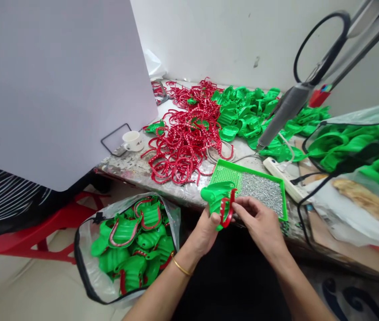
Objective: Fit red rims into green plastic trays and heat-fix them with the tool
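My left hand (207, 229) is closed around a green plastic jaw piece (216, 196), held up in front of the table edge. Against its open side lies a red U-shaped strip with white teeth (228, 211). The thumb and fingers of my right hand (258, 218) pinch that red strip along its right side. Just behind both hands sits a green tray (285, 205) with a perforated floor on its left and many small silvery metal screws (259, 191) on its right. My fingertips partly hide where strip and jaw piece meet.
Red toothed strips (186, 142) and green jaw pieces (243, 111) heap on the table. A grey electric screwdriver (285, 111) hangs at right, above a power strip (285, 178). A bag of jaws with red strips (129, 245) stands lower left. A white cup (133, 141) is near a panel (59, 80).
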`<action>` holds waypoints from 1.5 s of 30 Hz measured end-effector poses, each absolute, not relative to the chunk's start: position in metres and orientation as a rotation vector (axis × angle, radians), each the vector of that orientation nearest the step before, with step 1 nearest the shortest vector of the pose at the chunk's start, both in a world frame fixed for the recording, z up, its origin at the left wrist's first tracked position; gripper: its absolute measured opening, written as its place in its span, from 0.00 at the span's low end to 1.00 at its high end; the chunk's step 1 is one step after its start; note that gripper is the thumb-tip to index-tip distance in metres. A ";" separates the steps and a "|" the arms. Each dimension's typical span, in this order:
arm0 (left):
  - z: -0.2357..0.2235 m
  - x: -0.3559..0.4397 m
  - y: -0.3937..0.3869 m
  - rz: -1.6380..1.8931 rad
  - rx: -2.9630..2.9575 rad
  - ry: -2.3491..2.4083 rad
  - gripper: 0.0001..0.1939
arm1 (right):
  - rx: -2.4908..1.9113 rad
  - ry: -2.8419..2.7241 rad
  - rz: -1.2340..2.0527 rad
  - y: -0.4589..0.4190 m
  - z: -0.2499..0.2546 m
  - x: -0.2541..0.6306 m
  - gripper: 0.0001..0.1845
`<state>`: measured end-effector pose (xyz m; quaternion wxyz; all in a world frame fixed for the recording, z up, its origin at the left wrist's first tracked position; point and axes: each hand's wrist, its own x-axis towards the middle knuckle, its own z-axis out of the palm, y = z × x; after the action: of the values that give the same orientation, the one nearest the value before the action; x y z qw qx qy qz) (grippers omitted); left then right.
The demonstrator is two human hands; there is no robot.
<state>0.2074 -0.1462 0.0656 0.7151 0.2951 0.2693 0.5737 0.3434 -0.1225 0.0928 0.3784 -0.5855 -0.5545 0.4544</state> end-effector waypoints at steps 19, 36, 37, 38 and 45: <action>0.068 0.254 -0.142 1.139 0.815 0.703 0.27 | -1.593 -1.497 1.045 -0.124 0.096 0.396 0.12; 0.062 0.273 -0.143 1.130 0.771 0.716 0.26 | -1.530 -1.431 1.123 -0.125 0.088 0.418 0.13; 0.063 0.273 -0.143 1.127 0.753 0.704 0.25 | -1.518 -1.415 1.145 -0.126 0.087 0.418 0.13; 0.065 0.273 -0.143 1.124 0.733 0.678 0.24 | -1.508 -1.397 1.163 -0.127 0.086 0.418 0.13; 0.075 0.256 -0.142 1.098 0.520 0.449 0.18 | -1.402 -1.307 1.124 -0.130 0.074 0.398 0.16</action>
<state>0.2564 -0.1417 0.0754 0.7975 0.2422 0.2090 0.5116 0.3979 -0.1295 0.0736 0.4437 -0.5655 -0.5272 0.4532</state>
